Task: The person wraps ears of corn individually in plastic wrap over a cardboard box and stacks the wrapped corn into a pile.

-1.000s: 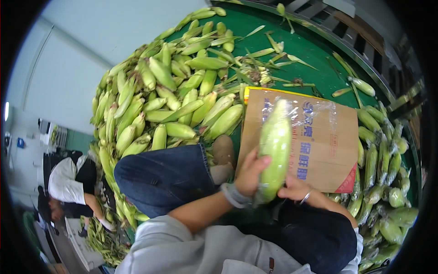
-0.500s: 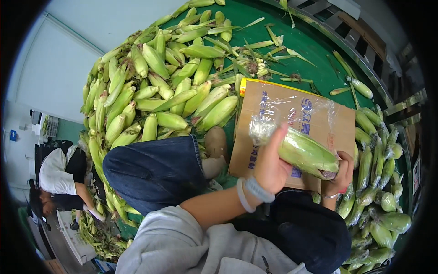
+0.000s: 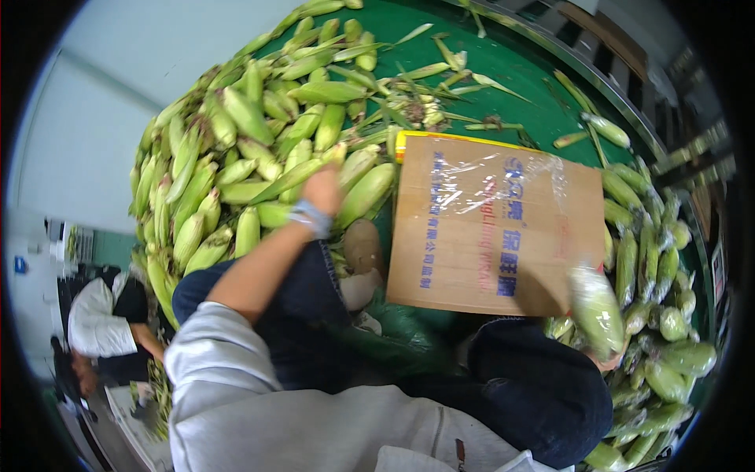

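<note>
From the upper left of the frame spreads a big heap of corn [image 3: 245, 116] without film, so plenty looks undone. The left grip [image 3: 324, 193] is at its lower right part; blur stops me telling whether it has grasped an ear. Right of centre lies a cardboard box [image 3: 472, 236]. At the box's lower right corner, 1 film-covered ear [image 3: 595, 311] slants, seemingly finished; the right grip [image 3: 607, 360], mostly hidden, may be clenched or released, I cannot tell. Farther right, many wrapped ears [image 3: 667, 383] look done.

Light-green corn [image 3: 245, 116], brown carton [image 3: 472, 236], grey sweatshirt [image 3: 346, 429]
</note>
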A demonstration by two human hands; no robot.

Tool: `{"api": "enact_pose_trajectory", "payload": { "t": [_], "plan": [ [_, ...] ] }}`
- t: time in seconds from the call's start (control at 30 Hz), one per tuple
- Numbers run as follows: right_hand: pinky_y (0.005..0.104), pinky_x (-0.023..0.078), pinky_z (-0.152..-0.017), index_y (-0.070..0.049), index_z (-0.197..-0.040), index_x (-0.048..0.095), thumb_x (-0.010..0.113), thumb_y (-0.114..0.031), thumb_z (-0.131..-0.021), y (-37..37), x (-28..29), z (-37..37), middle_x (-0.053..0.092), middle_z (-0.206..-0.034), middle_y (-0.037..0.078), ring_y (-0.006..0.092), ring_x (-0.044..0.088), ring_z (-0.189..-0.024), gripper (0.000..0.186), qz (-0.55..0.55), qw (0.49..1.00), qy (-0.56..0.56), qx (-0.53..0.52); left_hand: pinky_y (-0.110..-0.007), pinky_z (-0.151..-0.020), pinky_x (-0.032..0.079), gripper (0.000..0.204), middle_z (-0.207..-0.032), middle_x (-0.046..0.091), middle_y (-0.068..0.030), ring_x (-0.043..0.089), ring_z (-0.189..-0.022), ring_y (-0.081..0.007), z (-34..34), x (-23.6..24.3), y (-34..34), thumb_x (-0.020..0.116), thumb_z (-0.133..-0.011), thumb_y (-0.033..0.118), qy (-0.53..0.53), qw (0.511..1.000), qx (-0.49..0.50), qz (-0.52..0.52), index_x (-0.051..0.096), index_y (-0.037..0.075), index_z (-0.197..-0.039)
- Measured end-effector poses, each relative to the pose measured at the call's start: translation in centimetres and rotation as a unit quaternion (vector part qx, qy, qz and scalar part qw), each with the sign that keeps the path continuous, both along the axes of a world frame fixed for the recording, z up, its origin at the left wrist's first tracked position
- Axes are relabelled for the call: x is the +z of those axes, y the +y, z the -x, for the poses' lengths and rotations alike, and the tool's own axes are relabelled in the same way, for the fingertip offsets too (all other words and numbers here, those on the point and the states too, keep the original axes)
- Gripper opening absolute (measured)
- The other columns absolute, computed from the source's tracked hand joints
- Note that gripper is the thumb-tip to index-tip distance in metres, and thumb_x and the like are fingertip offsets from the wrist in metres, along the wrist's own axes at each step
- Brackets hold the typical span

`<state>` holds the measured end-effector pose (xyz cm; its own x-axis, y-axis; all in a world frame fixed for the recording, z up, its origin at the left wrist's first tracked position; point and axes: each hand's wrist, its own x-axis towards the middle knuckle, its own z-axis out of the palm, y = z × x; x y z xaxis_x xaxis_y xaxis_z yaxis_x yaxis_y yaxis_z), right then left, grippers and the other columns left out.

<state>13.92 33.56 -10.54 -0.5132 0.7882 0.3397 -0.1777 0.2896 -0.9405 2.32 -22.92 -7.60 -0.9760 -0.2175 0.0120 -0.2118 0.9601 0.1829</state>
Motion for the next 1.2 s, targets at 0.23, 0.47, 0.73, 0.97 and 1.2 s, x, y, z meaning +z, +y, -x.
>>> {"api": "enact_pose_trajectory", "payload": {
  "t": [0.23, 0.47, 0.73, 0.97, 1.2],
  "plan": [
    [0.0288, 0.042, -0.062, -0.009, -0.092, 0.05, 0.055, -0.02, -0.083, -0.1, 1.9, -3.9, 0.051, -0.075, 0.006, 0.0131, 0.041, -0.056, 0.015, 0.252, 0.939, 0.184, 0.142, -0.044, -0.098, 0.035, 0.077, -0.117, 0.049, -0.0215, 0.043, -0.114, -0.0383, -8.1, -4.0, -16.0, 0.078, -0.054, 0.026, -0.265, 0.944, -0.107, 0.166, 0.045, 0.008, -0.121],
    [0.0263, 0.047, -0.062, 0.003, -0.102, 0.053, 0.057, -0.016, -0.087, -6.2, 8.1, 6.5, 0.059, -0.08, 0.009, 0.0172, 0.059, -0.069, 0.024, -0.103, 0.958, -0.199, 0.179, -0.032, -0.08, 0.047, 0.064, -0.103, 0.058, -0.0114, 0.058, -0.089, -0.0194, -0.6, 4.4, -5.2, 0.076, -0.066, 0.014, 0.178, 0.932, -0.003, -0.316, 0.042, 0.0, -0.119],
    [0.0316, 0.051, -0.066, -0.001, -0.08, 0.059, 0.052, -0.033, -0.087, -12.2, 2.8, 19.1, 0.06, -0.091, 0.016, 0.0244, 0.062, -0.083, 0.033, -0.586, 0.683, -0.366, 0.237, -0.042, -0.079, 0.045, 0.067, -0.098, 0.054, -0.0182, 0.053, -0.089, -0.0355, 9.7, 9.5, 21.0, 0.079, -0.055, 0.025, 0.218, 0.943, -0.236, -0.09, 0.05, 0.004, -0.112],
    [0.0305, 0.046, -0.089, 0.0, -0.079, 0.056, 0.049, -0.007, -0.086, -1.2, 10.3, 19.6, 0.057, -0.087, 0.009, 0.0168, 0.056, -0.092, 0.012, 0.399, 0.722, -0.084, 0.559, -0.042, -0.083, 0.043, 0.07, -0.111, 0.049, -0.0176, 0.049, -0.099, -0.0367, 9.4, 6.8, 24.0, 0.072, -0.059, 0.012, 0.023, 0.947, -0.319, -0.028, 0.045, 0.009, -0.124],
    [0.042, 0.04, -0.086, -0.013, -0.13, 0.039, 0.052, -0.057, -0.079, -15.6, 8.5, 22.7, 0.048, -0.118, 0.013, 0.0323, 0.05, -0.105, 0.069, -0.498, 0.682, -0.047, 0.534, -0.04, -0.083, 0.041, 0.043, -0.1, 0.05, -0.0177, 0.048, -0.096, -0.0337, 5.1, 4.1, 22.7, 0.07, -0.066, 0.014, 0.265, 0.889, -0.345, -0.142, 0.053, 0.002, -0.103]
  ]
}}
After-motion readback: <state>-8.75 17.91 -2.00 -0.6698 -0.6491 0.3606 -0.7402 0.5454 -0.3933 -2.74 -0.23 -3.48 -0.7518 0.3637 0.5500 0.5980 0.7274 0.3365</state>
